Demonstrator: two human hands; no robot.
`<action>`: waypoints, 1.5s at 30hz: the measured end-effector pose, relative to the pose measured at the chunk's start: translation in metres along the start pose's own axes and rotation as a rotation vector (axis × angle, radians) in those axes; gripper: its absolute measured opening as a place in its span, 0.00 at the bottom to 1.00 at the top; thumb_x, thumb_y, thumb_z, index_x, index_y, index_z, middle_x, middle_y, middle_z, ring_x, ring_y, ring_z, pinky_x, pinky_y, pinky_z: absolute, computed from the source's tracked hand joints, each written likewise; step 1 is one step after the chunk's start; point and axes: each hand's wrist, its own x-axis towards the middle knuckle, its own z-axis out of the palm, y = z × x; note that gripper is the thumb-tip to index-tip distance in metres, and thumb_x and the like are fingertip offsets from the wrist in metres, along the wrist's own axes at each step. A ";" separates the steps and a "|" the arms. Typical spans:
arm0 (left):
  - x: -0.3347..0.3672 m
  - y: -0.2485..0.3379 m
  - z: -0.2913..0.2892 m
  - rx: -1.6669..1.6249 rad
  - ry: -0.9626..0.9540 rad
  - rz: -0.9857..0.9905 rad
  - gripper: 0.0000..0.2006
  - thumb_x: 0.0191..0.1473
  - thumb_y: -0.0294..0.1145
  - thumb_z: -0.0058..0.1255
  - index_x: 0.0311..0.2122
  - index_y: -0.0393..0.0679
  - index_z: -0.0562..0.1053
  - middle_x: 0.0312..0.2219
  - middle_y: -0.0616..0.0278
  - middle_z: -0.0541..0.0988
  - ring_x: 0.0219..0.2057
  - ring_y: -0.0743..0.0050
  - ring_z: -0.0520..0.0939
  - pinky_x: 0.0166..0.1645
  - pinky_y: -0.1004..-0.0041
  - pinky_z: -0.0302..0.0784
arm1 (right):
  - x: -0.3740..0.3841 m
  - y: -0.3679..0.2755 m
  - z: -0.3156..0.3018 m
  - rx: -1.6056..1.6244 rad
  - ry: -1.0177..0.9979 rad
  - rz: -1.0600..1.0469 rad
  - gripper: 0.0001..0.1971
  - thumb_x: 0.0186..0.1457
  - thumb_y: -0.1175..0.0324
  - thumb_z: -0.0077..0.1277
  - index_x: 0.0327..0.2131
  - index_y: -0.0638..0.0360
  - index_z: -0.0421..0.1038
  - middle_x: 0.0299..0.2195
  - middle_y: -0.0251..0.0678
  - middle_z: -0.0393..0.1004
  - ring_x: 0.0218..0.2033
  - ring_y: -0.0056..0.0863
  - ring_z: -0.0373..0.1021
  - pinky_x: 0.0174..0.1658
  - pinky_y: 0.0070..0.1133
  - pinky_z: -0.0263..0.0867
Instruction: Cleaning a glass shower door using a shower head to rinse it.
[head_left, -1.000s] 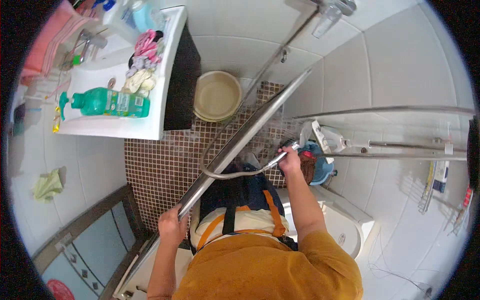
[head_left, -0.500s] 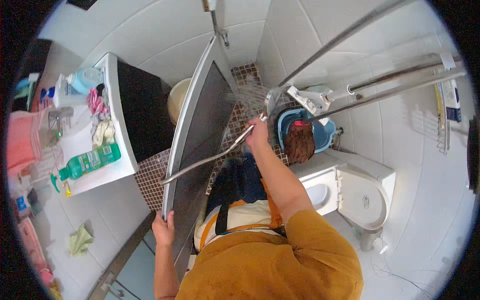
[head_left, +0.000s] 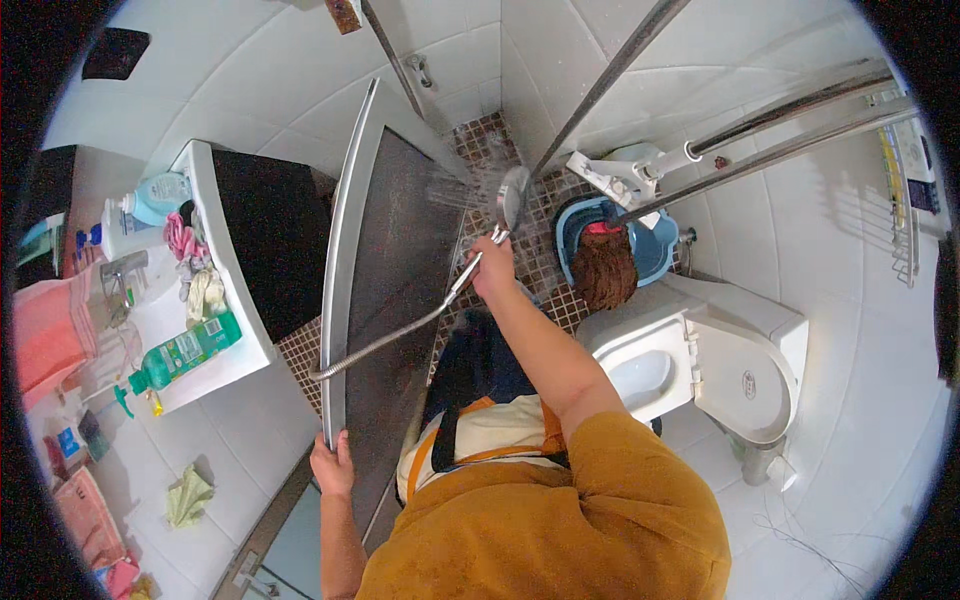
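Observation:
A tall screen panel (head_left: 400,215) with a pale metal frame and a dark grey sheet stands tilted in front of me. My left hand (head_left: 333,463) is closed around the lower end of its frame. The chrome shower head (head_left: 514,195) is in my right hand (head_left: 492,270), fingers wrapped round the handle. Water sprays leftward from it onto the upper part of the dark sheet. From the handle, a metal hose (head_left: 392,334) curves left across the panel and over its frame edge.
To the left, a white washbasin (head_left: 150,285) bears a green pump bottle (head_left: 187,352) and cloths. At right are a blue mop bucket (head_left: 655,250) with a brown mop head (head_left: 604,273), poles (head_left: 770,160) and an open toilet (head_left: 640,375). Brown mosaic tiles (head_left: 490,145) cover the floor.
My right hand has moved the shower head left, away from the bucket, and turned it so the spray meets the panel more directly. My left hand keeps its hold on the frame.

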 end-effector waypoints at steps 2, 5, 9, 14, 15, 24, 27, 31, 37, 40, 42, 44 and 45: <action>-0.001 0.002 0.000 0.027 -0.008 -0.015 0.17 0.53 0.40 0.50 0.30 0.32 0.68 0.20 0.41 0.73 0.23 0.39 0.75 0.28 0.59 0.70 | 0.000 -0.004 0.001 0.076 0.047 -0.075 0.13 0.43 0.79 0.45 0.32 0.54 0.54 0.22 0.34 0.60 0.19 0.26 0.62 0.19 0.24 0.60; 0.000 0.005 0.002 0.018 0.011 0.025 0.16 0.53 0.39 0.51 0.29 0.32 0.68 0.20 0.41 0.73 0.24 0.39 0.76 0.28 0.59 0.70 | 0.033 0.000 -0.019 0.116 0.191 -0.192 0.14 0.42 0.80 0.46 0.33 0.55 0.56 0.22 0.30 0.61 0.16 0.23 0.59 0.17 0.22 0.57; -0.003 0.008 0.003 -0.009 0.066 0.045 0.15 0.53 0.38 0.51 0.29 0.32 0.68 0.19 0.42 0.73 0.23 0.42 0.76 0.28 0.61 0.70 | 0.026 -0.007 -0.013 0.056 0.228 -0.209 0.14 0.43 0.79 0.46 0.34 0.55 0.56 0.23 0.30 0.61 0.16 0.22 0.60 0.17 0.21 0.58; -0.003 0.004 0.002 -0.081 0.038 -0.025 0.15 0.53 0.37 0.51 0.28 0.33 0.68 0.17 0.46 0.74 0.19 0.51 0.76 0.26 0.65 0.70 | 0.000 -0.030 0.008 -0.033 0.043 -0.148 0.14 0.45 0.79 0.44 0.35 0.55 0.53 0.23 0.34 0.60 0.19 0.25 0.61 0.20 0.24 0.61; -0.001 0.001 0.003 -0.072 0.011 -0.075 0.15 0.53 0.37 0.51 0.28 0.33 0.68 0.17 0.48 0.73 0.19 0.54 0.76 0.26 0.66 0.70 | -0.001 -0.032 0.011 -0.058 0.021 -0.193 0.14 0.45 0.79 0.45 0.34 0.54 0.54 0.23 0.34 0.61 0.19 0.25 0.62 0.20 0.22 0.61; -0.004 -0.001 0.008 -0.087 0.052 -0.038 0.15 0.53 0.38 0.51 0.28 0.33 0.68 0.16 0.48 0.73 0.19 0.51 0.76 0.26 0.63 0.69 | -0.034 -0.049 0.047 -0.311 -0.313 -0.314 0.14 0.44 0.79 0.48 0.32 0.55 0.55 0.26 0.33 0.63 0.23 0.24 0.64 0.26 0.23 0.62; -0.003 0.005 0.005 -0.044 0.064 -0.008 0.16 0.53 0.39 0.51 0.28 0.33 0.68 0.17 0.47 0.72 0.20 0.48 0.76 0.27 0.62 0.69 | -0.039 -0.057 0.064 -0.262 -0.405 -0.348 0.13 0.46 0.79 0.49 0.33 0.55 0.55 0.26 0.33 0.64 0.24 0.24 0.65 0.30 0.23 0.63; -0.004 0.003 0.005 0.061 0.134 0.091 0.16 0.53 0.40 0.51 0.29 0.33 0.68 0.18 0.45 0.73 0.21 0.45 0.75 0.28 0.61 0.69 | -0.049 -0.072 0.081 -0.241 -0.516 -0.369 0.13 0.48 0.77 0.49 0.33 0.55 0.55 0.26 0.33 0.64 0.25 0.24 0.66 0.30 0.22 0.63; -0.004 0.008 0.003 -0.021 0.088 0.034 0.15 0.53 0.39 0.51 0.29 0.35 0.68 0.18 0.45 0.73 0.22 0.44 0.75 0.28 0.61 0.70 | -0.033 -0.065 0.069 -0.133 -0.404 -0.201 0.12 0.49 0.76 0.48 0.34 0.58 0.55 0.25 0.36 0.65 0.23 0.27 0.71 0.28 0.25 0.71; -0.004 0.007 0.004 -0.042 0.092 0.037 0.14 0.53 0.39 0.51 0.29 0.35 0.68 0.18 0.45 0.73 0.23 0.44 0.76 0.28 0.61 0.70 | -0.019 -0.059 0.053 -0.059 -0.246 -0.143 0.13 0.50 0.77 0.46 0.36 0.58 0.52 0.27 0.39 0.65 0.21 0.30 0.70 0.25 0.27 0.73; -0.004 0.008 0.005 -0.056 0.094 0.045 0.14 0.53 0.39 0.51 0.29 0.35 0.68 0.18 0.45 0.73 0.23 0.44 0.76 0.28 0.61 0.70 | -0.014 -0.057 0.046 -0.065 -0.200 -0.133 0.13 0.50 0.77 0.45 0.36 0.58 0.51 0.25 0.39 0.64 0.21 0.30 0.70 0.24 0.27 0.73; -0.004 0.010 0.004 -0.070 0.093 0.052 0.15 0.53 0.39 0.51 0.28 0.35 0.68 0.19 0.45 0.73 0.23 0.44 0.76 0.29 0.61 0.70 | -0.015 -0.055 0.042 -0.033 -0.212 -0.124 0.12 0.50 0.76 0.46 0.35 0.58 0.52 0.24 0.38 0.64 0.20 0.30 0.70 0.24 0.26 0.72; -0.004 0.011 0.002 -0.092 0.042 -0.041 0.15 0.52 0.39 0.51 0.28 0.35 0.68 0.18 0.45 0.73 0.23 0.44 0.76 0.28 0.61 0.70 | -0.020 -0.058 0.046 -0.033 -0.211 -0.121 0.12 0.50 0.76 0.46 0.35 0.58 0.52 0.24 0.38 0.64 0.20 0.30 0.70 0.24 0.26 0.72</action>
